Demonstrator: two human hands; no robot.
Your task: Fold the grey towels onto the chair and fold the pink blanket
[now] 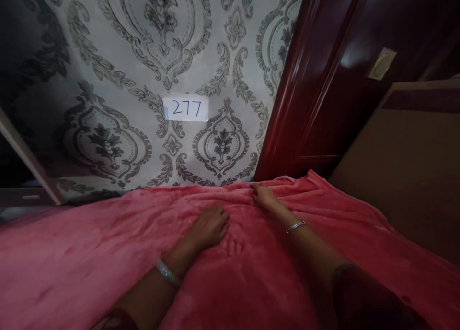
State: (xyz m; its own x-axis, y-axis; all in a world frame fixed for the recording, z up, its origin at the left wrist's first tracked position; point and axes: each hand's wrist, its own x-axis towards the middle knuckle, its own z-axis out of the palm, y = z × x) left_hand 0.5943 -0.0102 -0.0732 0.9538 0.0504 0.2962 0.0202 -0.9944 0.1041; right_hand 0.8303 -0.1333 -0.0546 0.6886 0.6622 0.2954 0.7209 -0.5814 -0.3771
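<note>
From the head camera, a plush pink fleece blanket [108, 253] spreads across the whole lower part of the view, running up to the grey wallpaper with a dark damask pattern [108, 56]. The left hand [210, 227] lies palm down on the blanket, fingers spread flat and gripping nothing, a silver bangle [167, 272] on its wrist. The right hand [264, 195] sits a little farther on, near the blanket's far edge, fingers curled into a ridge of the fabric (whether it truly pinches a fold, I cannot tell). A white paper label reading 277 [186, 108] is stuck to the wall above. A glossy dark red wooden door frame [305, 80] rises beside the right hand.
</note>
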